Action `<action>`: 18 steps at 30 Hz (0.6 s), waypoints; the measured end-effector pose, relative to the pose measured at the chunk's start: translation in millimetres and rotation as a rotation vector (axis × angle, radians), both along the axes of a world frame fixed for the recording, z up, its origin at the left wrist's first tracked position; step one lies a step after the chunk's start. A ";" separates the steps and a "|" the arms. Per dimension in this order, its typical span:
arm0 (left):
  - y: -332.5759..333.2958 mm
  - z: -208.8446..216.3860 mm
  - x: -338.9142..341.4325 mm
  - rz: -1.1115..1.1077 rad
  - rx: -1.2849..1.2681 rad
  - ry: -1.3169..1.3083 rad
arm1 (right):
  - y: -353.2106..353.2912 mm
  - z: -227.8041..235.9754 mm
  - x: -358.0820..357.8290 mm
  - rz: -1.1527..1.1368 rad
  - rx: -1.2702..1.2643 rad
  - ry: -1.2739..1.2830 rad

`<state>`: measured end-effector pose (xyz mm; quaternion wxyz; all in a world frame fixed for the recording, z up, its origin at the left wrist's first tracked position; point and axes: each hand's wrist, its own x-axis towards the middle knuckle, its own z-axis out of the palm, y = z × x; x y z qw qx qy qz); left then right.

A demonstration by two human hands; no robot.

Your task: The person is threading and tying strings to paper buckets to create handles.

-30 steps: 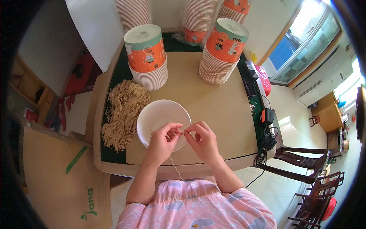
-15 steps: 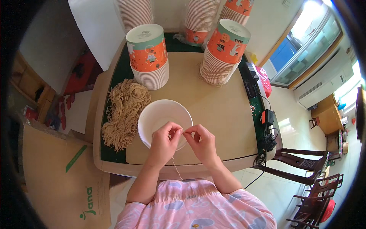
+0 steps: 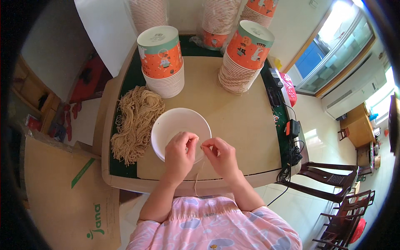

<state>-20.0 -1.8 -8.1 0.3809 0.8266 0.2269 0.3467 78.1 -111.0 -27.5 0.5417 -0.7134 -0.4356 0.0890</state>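
A white paper bucket [image 3: 173, 125] stands with its mouth up near the front of the table, and both my hands are over its near side. My right hand [image 3: 221, 155] is pinched on a thin beige cord [image 3: 196, 181], which hangs down toward my lap. A small gap to the left, my left hand [image 3: 181, 153] is closed in a pinch too; anything between its fingertips is too small to make out. Left of the bucket lies a loose bundle of beige cords [image 3: 137, 121].
Upside-down stacks of orange-and-green paper buckets, one at left [image 3: 163, 62] and one at right [image 3: 246, 54], stand behind. More stacks [image 3: 218, 21] line the wall. Black cables with an adapter [image 3: 293, 128] run along the right edge; a large cardboard sheet [image 3: 71, 196] leans at left.
My fingertips have drawn slightly apart. The hanging cord has shifted right, from below my left hand to below my right.
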 end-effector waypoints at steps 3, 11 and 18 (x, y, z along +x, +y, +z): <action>-1.0 12.0 0.4 -0.078 -0.079 -0.016 | -1.3 0.5 3.8 0.012 0.008 0.175; -5.8 13.2 -0.6 -0.142 -0.164 -0.042 | -3.5 8.5 15.4 0.071 -0.040 0.195; -9.5 2.7 -0.4 -0.176 -0.147 0.076 | -5.1 5.3 20.1 0.109 0.046 0.246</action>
